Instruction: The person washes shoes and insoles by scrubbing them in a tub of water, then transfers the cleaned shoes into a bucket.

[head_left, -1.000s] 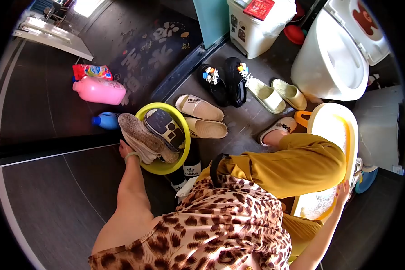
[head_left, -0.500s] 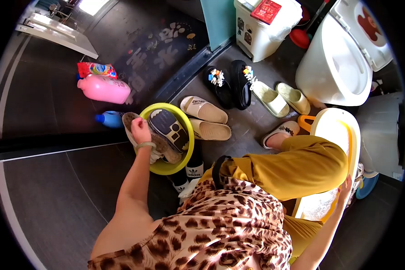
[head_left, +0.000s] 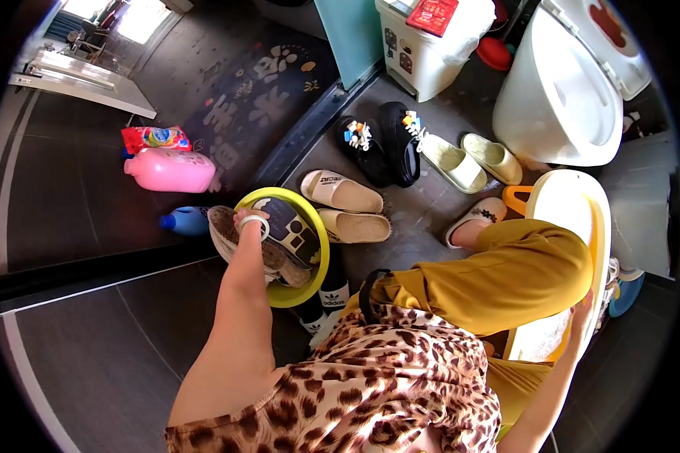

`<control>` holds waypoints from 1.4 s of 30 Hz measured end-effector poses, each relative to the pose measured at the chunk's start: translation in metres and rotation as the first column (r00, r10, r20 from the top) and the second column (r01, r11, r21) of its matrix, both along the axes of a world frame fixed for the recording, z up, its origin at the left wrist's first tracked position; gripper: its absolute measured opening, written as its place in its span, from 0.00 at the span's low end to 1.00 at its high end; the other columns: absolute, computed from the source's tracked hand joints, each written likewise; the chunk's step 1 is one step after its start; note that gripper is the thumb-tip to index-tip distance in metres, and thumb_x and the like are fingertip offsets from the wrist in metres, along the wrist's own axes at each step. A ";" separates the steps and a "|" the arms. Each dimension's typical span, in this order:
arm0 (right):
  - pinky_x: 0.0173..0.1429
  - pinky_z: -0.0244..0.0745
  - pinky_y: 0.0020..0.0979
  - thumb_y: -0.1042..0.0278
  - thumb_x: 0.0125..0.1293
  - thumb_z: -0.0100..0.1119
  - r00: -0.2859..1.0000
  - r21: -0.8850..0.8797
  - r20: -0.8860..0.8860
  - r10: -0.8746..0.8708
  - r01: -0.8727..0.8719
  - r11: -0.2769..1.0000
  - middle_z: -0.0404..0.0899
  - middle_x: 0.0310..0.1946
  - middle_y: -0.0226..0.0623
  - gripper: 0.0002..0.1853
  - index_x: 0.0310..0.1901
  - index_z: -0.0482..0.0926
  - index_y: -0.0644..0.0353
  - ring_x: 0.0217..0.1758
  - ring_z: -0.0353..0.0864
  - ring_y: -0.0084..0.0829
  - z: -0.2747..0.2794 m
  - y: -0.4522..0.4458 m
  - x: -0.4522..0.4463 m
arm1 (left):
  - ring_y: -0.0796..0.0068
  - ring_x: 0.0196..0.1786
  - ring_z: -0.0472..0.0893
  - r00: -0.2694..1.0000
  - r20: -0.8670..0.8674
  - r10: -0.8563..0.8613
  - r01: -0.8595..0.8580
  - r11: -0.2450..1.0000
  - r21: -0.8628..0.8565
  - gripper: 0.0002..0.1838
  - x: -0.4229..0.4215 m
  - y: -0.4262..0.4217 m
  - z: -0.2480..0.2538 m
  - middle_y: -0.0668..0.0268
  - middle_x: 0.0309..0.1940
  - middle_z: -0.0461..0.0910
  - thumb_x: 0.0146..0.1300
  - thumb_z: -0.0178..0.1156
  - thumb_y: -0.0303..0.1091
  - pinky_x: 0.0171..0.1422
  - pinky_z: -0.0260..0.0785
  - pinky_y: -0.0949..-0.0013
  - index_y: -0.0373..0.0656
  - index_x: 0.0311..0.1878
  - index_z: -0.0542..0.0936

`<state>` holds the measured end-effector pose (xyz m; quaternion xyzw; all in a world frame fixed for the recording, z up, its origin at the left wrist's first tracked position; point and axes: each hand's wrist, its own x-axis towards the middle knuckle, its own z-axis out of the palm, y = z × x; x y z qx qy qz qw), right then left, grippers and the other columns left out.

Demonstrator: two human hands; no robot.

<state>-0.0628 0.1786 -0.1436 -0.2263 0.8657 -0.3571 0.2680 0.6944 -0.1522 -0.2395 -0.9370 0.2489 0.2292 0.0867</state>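
My left hand [head_left: 251, 218] reaches into a yellow-green bucket [head_left: 321, 264] on the floor, a pale bangle round its wrist. The fingers are curled closed over the shoes in there, on a shoe, though its gripped part is hidden. A fleece-lined shoe [head_left: 223, 226] leans over the bucket's left rim. Beside the hand is a shoe with a dark blue and cream sole [head_left: 291, 230]. My right hand [head_left: 583, 308] hangs low by my bent knee, next to the rim of a white and yellow tub [head_left: 598, 208]. Its fingers are partly hidden.
Left of the bucket lie a blue-capped bottle [head_left: 185, 220], a pink bottle [head_left: 170, 171] and a red packet [head_left: 155, 139]. Ahead are beige slippers [head_left: 351, 192], black clogs [head_left: 400, 147] and green slippers [head_left: 453, 162]. A white bin [head_left: 415, 60] and a toilet [head_left: 551, 90] stand farther off.
The view has shifted slightly. My left hand has turned at the wrist and pushed a little farther over the shoes in the bucket. My right hand stays by the knee.
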 end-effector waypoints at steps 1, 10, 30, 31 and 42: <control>0.55 0.72 0.31 0.63 0.69 0.53 1.000 -0.007 0.020 0.006 -0.006 1.000 0.72 0.59 0.37 0.25 0.66 0.66 0.58 0.57 0.74 0.30 -0.003 -0.005 -0.002 | 0.65 0.60 0.76 1.000 0.008 -0.003 0.003 1.000 0.000 0.36 0.013 -0.002 -0.009 0.57 0.61 0.74 0.37 0.79 0.40 0.61 0.72 0.62 0.42 0.54 0.79; 0.60 0.69 0.31 0.65 0.68 0.53 0.867 0.076 -0.409 0.283 -0.277 0.958 0.78 0.52 0.40 0.21 0.60 0.71 0.64 0.55 0.76 0.33 -0.015 -0.021 -0.006 | 0.54 0.56 0.79 0.992 -0.109 0.055 -0.065 0.994 -0.086 0.37 0.001 -0.003 0.015 0.44 0.56 0.76 0.40 0.77 0.31 0.59 0.72 0.55 0.30 0.56 0.74; 0.55 0.72 0.29 0.70 0.66 0.55 0.939 0.054 -0.190 0.286 -0.281 0.958 0.78 0.51 0.39 0.19 0.57 0.73 0.65 0.52 0.77 0.30 -0.051 -0.004 -0.020 | 0.66 0.44 0.79 0.950 -0.104 -0.293 0.055 0.490 -0.870 0.20 0.044 0.031 0.020 0.58 0.40 0.81 0.54 0.69 0.39 0.52 0.70 0.65 0.36 0.46 0.80; 0.51 0.73 0.26 0.71 0.66 0.54 0.977 0.143 -0.059 0.205 -0.195 0.970 0.78 0.50 0.38 0.19 0.58 0.73 0.65 0.50 0.77 0.27 -0.040 -0.007 -0.015 | 0.65 0.43 0.79 0.966 -0.001 -0.260 0.126 0.472 -0.872 0.18 0.059 0.032 0.015 0.58 0.40 0.80 0.55 0.68 0.38 0.51 0.70 0.64 0.37 0.45 0.81; 0.65 0.66 0.38 0.64 0.70 0.52 0.966 -0.102 -0.256 0.039 -0.067 0.993 0.71 0.63 0.37 0.22 0.64 0.70 0.56 0.62 0.73 0.33 0.057 -0.075 -0.016 | 0.54 0.53 0.75 0.989 0.147 0.002 0.107 0.677 -0.728 0.19 0.123 0.040 0.008 0.54 0.47 0.78 0.52 0.67 0.40 0.61 0.66 0.58 0.45 0.48 0.81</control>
